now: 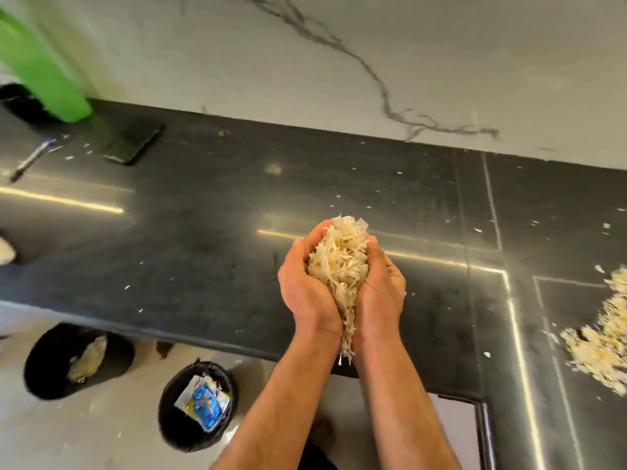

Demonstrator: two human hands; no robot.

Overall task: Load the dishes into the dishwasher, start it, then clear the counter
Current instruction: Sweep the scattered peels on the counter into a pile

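A heap of pale, papery peel scraps [340, 266] is cupped between both my hands above the dark counter [210, 239]. My left hand [305, 290] presses its left side and my right hand [381, 293] its right side, palms facing each other. A few strips hang out below the wrists. More of the same peel scraps [607, 337] lie spread on the counter at the far right. Small flakes dot the whole surface.
Two black bins stand on the floor below the counter's front edge: one [198, 405] holds colourful wrappers, the other [78, 361] holds pale scraps. A phone [134, 142], a pen [30, 159] and a green container [40, 69] sit at the back left.
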